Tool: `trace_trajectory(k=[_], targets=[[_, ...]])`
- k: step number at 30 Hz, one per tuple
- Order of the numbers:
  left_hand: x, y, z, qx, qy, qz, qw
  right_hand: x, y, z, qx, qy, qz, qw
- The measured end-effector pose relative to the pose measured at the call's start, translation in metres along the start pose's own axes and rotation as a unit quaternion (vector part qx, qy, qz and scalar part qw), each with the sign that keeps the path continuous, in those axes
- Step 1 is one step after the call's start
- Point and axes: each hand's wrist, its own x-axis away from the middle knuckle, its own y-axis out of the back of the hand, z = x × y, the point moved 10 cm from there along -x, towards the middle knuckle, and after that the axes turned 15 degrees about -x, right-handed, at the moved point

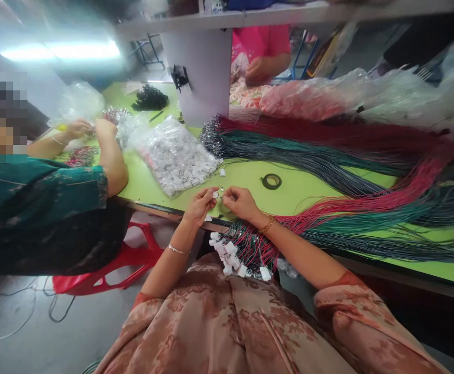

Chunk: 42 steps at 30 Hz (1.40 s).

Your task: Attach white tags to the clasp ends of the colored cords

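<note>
Between the thumb and fingers of my left hand [199, 206] is a small white plastic connector [215, 195]. My right hand [241, 203] is pinched just to the right of it, close to the metal end of a wire [221, 190]; the rest of that wire is hard to make out. Below my hands, at the table's front edge, hangs a bunch of white connectors [230, 258] on red, green and black wires. A clear bag of loose white connectors [180, 158] lies beyond my left hand, with one loose connector [222, 172] beside it.
Long bundles of red wires [339, 208], green wires [336, 224] and dark wires [328, 166] stretch across the green table [235, 182] to the right. A roll of black tape [271, 181] lies beyond my right hand. A co-worker [48, 192] sits at left near a red stool [110, 270]; another person works opposite.
</note>
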Motion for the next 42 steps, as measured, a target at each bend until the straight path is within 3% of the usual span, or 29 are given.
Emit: trace_trajectory(k=[5, 10, 13, 16, 19, 22, 26, 30, 33, 36, 42], targets=[[0.003, 0.001, 0.005, -0.053, -0.032, -0.042, 0.997, 0.001, -0.003, -0.001, 0.026, -0.002, 0.021, 0.999], [0.007, 0.006, 0.013, -0.041, -0.005, -0.094, 0.995, 0.006, -0.011, -0.005, 0.062, 0.004, 0.062, 0.996], [0.012, 0.005, 0.012, -0.056, 0.005, -0.093, 0.994, 0.011, -0.016, -0.004, 0.108, 0.019, 0.069, 0.992], [0.019, 0.009, 0.015, -0.085, 0.028, -0.082, 0.993, 0.009, -0.021, -0.003, 0.143, 0.030, 0.113, 0.983], [0.024, 0.018, 0.022, -0.112, 0.063, -0.078, 0.989, -0.005, -0.003, -0.006, 0.175, 0.007, 0.105, 0.979], [0.026, 0.022, 0.027, -0.119, 0.081, -0.065, 0.987, -0.022, 0.022, -0.016, 0.290, -0.035, 0.063, 0.954], [0.024, 0.019, 0.028, -0.113, 0.076, -0.044, 0.990, -0.027, 0.024, -0.032, 0.371, -0.063, 0.092, 0.922], [0.021, 0.015, 0.030, -0.088, 0.074, -0.027, 0.993, -0.027, 0.033, -0.031, 0.282, -0.059, 0.041, 0.957], [0.018, 0.013, 0.028, -0.052, 0.070, -0.031, 0.996, -0.025, 0.035, -0.025, 0.125, -0.069, 0.022, 0.990], [0.015, 0.007, 0.023, -0.003, 0.064, -0.022, 0.998, -0.020, 0.028, -0.014, -0.011, -0.068, 0.035, 0.997], [0.012, -0.008, 0.018, 0.063, 0.058, 0.011, 0.996, -0.007, 0.015, 0.002, -0.026, -0.042, 0.038, 0.998]])
